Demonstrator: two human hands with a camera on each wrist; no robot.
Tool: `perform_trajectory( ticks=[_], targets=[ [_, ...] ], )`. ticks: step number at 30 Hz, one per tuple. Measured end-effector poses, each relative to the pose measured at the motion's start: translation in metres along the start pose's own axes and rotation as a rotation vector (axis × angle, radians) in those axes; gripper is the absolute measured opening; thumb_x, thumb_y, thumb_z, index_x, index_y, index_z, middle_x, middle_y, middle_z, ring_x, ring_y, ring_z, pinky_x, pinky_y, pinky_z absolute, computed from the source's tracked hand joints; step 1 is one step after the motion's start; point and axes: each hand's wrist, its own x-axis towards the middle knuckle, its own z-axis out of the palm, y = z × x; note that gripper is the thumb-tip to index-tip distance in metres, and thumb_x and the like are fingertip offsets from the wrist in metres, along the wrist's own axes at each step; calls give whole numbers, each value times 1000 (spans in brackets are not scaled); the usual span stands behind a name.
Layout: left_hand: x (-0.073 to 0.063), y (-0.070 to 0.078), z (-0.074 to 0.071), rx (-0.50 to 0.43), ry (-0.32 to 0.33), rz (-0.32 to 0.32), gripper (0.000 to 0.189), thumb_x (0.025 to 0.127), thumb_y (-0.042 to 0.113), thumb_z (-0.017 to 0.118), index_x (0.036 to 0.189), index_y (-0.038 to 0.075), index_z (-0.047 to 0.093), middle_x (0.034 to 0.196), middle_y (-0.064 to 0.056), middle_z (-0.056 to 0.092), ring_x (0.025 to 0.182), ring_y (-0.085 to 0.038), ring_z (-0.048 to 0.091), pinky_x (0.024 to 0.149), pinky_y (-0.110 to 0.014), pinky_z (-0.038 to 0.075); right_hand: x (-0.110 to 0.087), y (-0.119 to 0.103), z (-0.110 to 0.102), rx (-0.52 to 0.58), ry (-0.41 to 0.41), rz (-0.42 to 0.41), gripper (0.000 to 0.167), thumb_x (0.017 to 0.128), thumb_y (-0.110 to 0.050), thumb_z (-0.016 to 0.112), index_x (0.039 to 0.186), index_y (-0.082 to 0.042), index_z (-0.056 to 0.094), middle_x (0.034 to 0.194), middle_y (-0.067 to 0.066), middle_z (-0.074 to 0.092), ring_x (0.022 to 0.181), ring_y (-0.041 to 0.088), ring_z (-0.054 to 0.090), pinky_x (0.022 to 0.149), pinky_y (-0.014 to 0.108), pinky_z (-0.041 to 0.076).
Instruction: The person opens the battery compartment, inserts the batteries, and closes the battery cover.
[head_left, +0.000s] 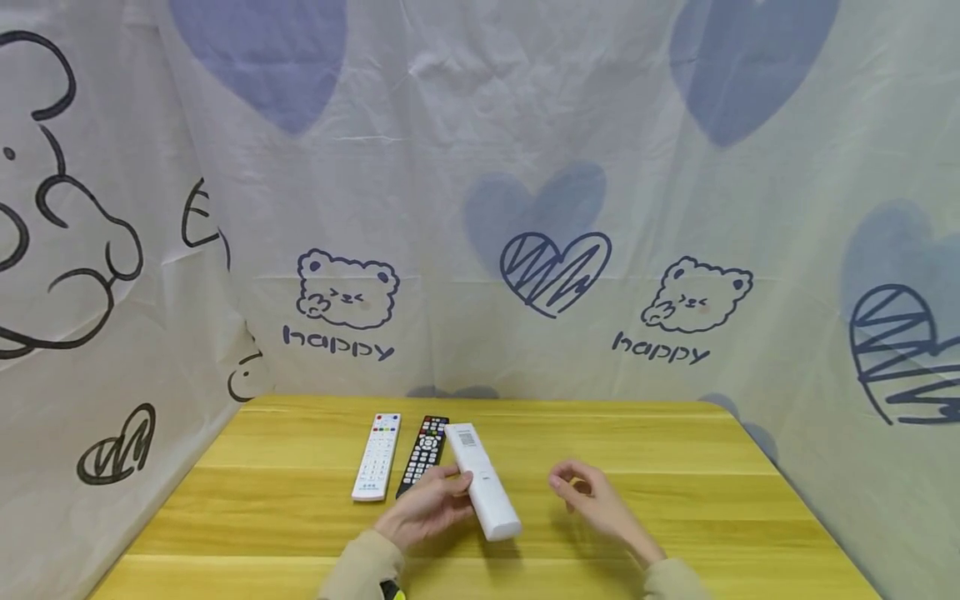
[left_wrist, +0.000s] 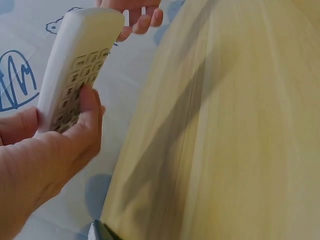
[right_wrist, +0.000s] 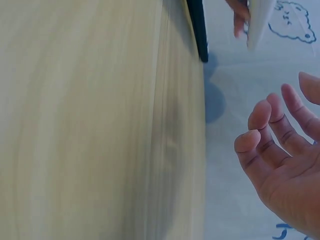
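My left hand (head_left: 435, 505) grips a white remote control (head_left: 483, 483) by its side, above the table. Its smooth back with a small printed label faces up in the head view. From below, in the left wrist view, rows of buttons show on the underside of the white remote control (left_wrist: 82, 65), with the thumb on one edge and fingers against the button side. To the right of it, my right hand (head_left: 596, 500) hovers over the table with loosely bent fingers and holds nothing. The right wrist view shows this right hand (right_wrist: 285, 160) palm side, fingers apart.
Left of the held remote, a black remote control (head_left: 426, 450) lies button side up, partly covered by the left hand. Beside it lies another white remote control (head_left: 377, 458), buttons up. The wooden table (head_left: 675, 442) ends at a printed cloth (head_left: 465, 350) hanging behind it.
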Motion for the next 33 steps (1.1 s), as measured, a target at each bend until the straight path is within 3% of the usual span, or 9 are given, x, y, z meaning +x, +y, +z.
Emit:
perform_trajectory(
  ticks=[4, 7, 11, 15, 21, 24, 29, 33],
  targets=[
    [0, 6, -3, 54, 25, -7, 60, 109, 12, 36, 152, -18, 6, 155, -40, 23, 144, -44, 36, 125, -51, 31, -1, 7, -12, -20, -8, -2, 25, 105, -13, 52, 112, 10, 60, 100, 26, 60, 65, 3, 51, 56, 28, 53],
    [-2, 10, -2, 174, 96, 6, 61, 108, 15, 42, 149, -17, 10, 147, -40, 31, 135, -41, 47, 121, -51, 38, -1, 11, -19, -42, -5, 12, 25, 104, -13, 54, 113, 9, 61, 101, 27, 61, 68, 4, 54, 56, 29, 55],
    [-4, 15, 6, 512, 237, 65, 56, 105, 20, 54, 139, -11, 22, 119, -31, 55, 103, -27, 65, 100, -47, 57, 0, 15, -27, -73, -2, 56, 28, 103, -14, 56, 115, 10, 61, 105, 29, 64, 69, 5, 56, 57, 29, 56],
    [0, 21, 16, 814, 339, 100, 57, 100, 28, 63, 132, -7, 32, 97, -20, 63, 82, -21, 64, 78, -44, 61, 4, 20, -33, -136, 10, 88, 29, 103, -16, 56, 115, 10, 61, 107, 28, 65, 66, 9, 57, 57, 28, 55],
    [20, 20, 23, 1089, 489, 139, 61, 87, 29, 77, 123, -4, 40, 85, -16, 62, 70, -22, 60, 56, -33, 55, 12, 27, -37, -313, 72, 115, 23, 102, -19, 59, 108, 2, 67, 96, 9, 68, 75, 6, 55, 65, 21, 49],
    [35, 16, 23, 1228, 585, 158, 67, 81, 31, 82, 123, -5, 43, 78, -13, 61, 62, -22, 57, 50, -31, 50, 15, 30, -37, -367, 99, 140, 17, 101, -16, 60, 104, -1, 67, 89, 4, 64, 71, 8, 52, 62, 20, 47],
    [57, 10, 21, 1420, 727, 158, 65, 72, 33, 86, 113, 0, 48, 70, -10, 59, 58, -23, 54, 49, -35, 48, 22, 33, -36, -496, 143, 183, 7, 99, -13, 62, 98, -9, 68, 84, 1, 60, 68, 11, 48, 60, 23, 41],
    [69, 5, 18, 1488, 787, 124, 66, 67, 34, 89, 107, 4, 47, 70, -11, 60, 59, -26, 57, 52, -38, 52, 25, 37, -34, -603, 164, 209, 5, 97, -15, 64, 95, -12, 67, 88, 2, 62, 73, 13, 49, 64, 27, 41]
  ],
)
